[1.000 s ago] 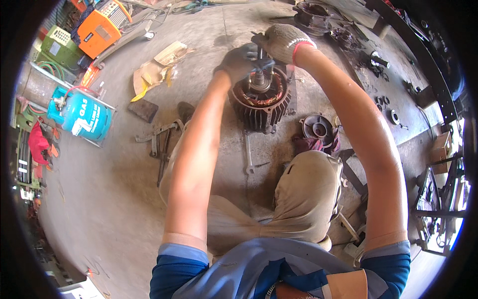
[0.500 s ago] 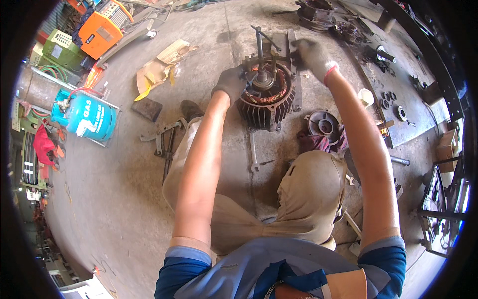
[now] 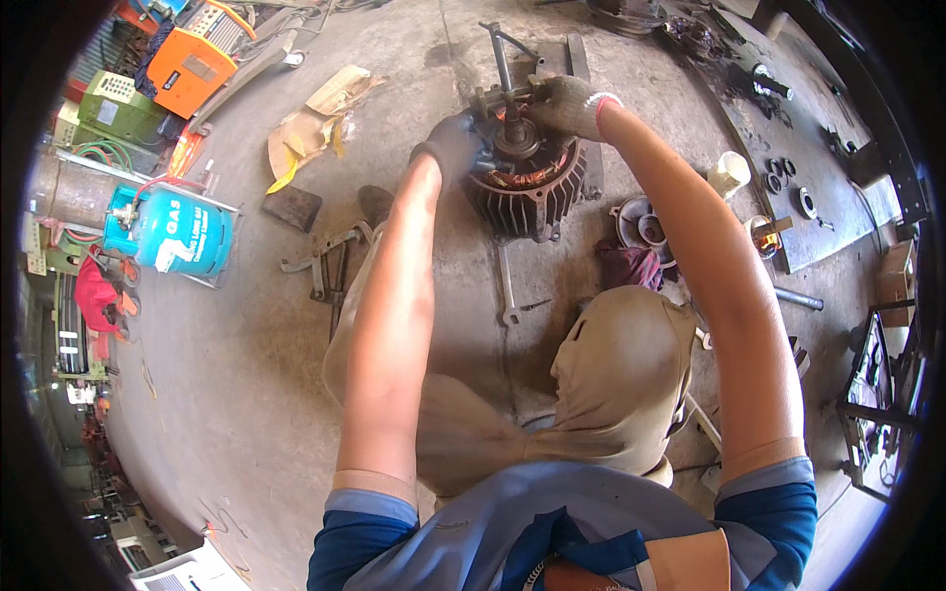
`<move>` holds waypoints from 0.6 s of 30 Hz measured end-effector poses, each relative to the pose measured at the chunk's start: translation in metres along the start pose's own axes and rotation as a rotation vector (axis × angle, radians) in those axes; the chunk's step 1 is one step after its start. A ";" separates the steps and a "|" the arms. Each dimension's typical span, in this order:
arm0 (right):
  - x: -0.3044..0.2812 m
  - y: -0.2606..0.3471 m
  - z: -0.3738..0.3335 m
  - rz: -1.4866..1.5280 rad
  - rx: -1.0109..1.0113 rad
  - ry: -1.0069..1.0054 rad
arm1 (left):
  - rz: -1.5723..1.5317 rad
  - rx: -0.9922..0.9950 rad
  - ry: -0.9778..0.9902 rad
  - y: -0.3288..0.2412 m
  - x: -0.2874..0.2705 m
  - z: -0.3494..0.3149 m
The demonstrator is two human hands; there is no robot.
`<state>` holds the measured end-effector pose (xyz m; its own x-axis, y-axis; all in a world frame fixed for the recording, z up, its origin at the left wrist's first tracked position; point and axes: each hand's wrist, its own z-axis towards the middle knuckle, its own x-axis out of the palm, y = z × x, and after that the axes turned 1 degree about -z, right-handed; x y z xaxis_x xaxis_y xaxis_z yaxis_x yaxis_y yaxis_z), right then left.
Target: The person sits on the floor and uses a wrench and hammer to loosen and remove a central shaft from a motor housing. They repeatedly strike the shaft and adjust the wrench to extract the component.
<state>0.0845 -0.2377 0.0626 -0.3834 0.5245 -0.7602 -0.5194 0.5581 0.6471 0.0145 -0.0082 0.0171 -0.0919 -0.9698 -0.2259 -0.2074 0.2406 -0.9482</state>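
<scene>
An electric motor housing (image 3: 525, 209) with cooling fins stands upright on the floor in front of me, its copper windings showing inside the open top. A puller (image 3: 504, 67) with a screw rod and a T-handle rises over the shaft, its crossbar level above the motor. My gloved right hand (image 3: 572, 108) is closed around the right end of the crossbar. At the crossbar's left end, by the motor's rim, is my gloved left hand (image 3: 457, 146); motion blurs its fingers. A combination wrench (image 3: 507, 286) lies on the floor just before the motor.
Right of the motor lie a round end cover (image 3: 641, 225) and a dark red rag (image 3: 629, 268). A second puller (image 3: 325, 261) and a metal block (image 3: 292, 209) are at the left, near torn cardboard (image 3: 320, 118). A blue gas cylinder (image 3: 182, 231) stands farther left. Rings (image 3: 778, 174) lie on a metal plate.
My right hand has come inward from beside the motor onto the puller's crossbar. The left hand has shifted slightly up and left. The puller's handle appears turned a little, and the view has moved slightly.
</scene>
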 end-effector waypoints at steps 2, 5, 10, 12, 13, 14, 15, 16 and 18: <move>0.001 0.000 -0.001 0.032 0.006 0.011 | -0.034 -0.012 -0.027 -0.005 0.004 -0.005; 0.002 -0.001 0.000 0.014 0.074 0.070 | 0.071 0.036 -0.120 -0.015 0.015 -0.016; 0.014 -0.011 0.003 -0.035 0.033 -0.057 | 0.270 0.064 -0.220 -0.031 0.021 -0.028; 0.016 -0.016 0.003 0.009 0.036 -0.023 | 0.371 0.024 -0.208 -0.036 0.018 -0.024; 0.016 -0.017 0.003 0.001 0.114 0.028 | 0.443 0.033 -0.201 -0.036 0.016 -0.022; 0.015 -0.017 0.003 -0.033 0.066 0.035 | 0.448 0.005 -0.174 -0.036 0.013 -0.020; 0.012 -0.016 0.003 -0.098 0.090 0.076 | 0.467 0.019 -0.143 -0.036 0.008 -0.016; 0.008 -0.014 0.003 -0.161 0.102 0.099 | 0.510 0.005 -0.113 -0.035 0.005 -0.013; 0.003 -0.007 0.002 -0.151 0.068 0.065 | 0.408 -0.016 -0.084 -0.030 0.002 -0.009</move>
<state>0.0888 -0.2390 0.0558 -0.3551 0.3900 -0.8496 -0.5226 0.6707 0.5263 0.0114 -0.0169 0.0472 -0.0900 -0.7946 -0.6004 -0.1856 0.6057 -0.7737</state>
